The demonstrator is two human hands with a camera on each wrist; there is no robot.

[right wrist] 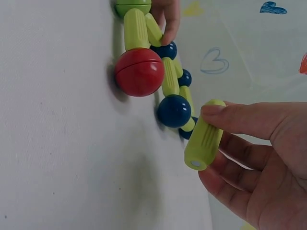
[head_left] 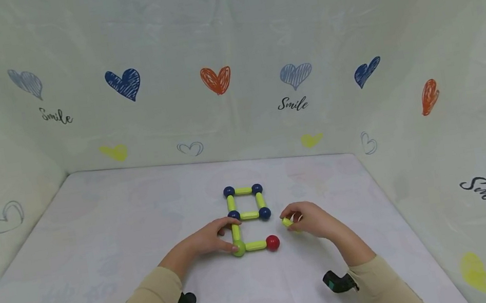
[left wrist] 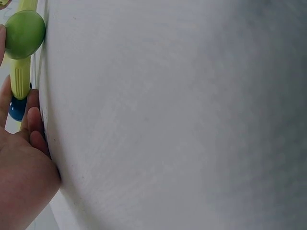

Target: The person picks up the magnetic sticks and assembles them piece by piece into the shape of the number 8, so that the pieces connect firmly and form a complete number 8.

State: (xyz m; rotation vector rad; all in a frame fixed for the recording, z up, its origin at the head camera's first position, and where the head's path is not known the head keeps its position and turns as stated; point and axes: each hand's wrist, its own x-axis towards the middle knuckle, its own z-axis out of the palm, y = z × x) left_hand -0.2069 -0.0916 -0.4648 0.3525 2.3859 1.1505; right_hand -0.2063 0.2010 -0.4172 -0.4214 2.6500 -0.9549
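A flat frame of yellow-green magnetic rods and balls lies on the table: a square with blue balls at its corners, and below it two rods joining a green ball and a red ball. My left hand holds its left side, thumb at the green ball and fingertips by the lower-left blue ball. To the right of the frame, my right hand pinches a loose magnetic rod between thumb and fingers. Its metal end faces the camera in the right wrist view, apart from the red ball.
A white cloth covers the table, whose back edge meets a pale backdrop printed with hearts and "Smile". Dark wrist-camera mounts hang by both sleeves, close over the table.
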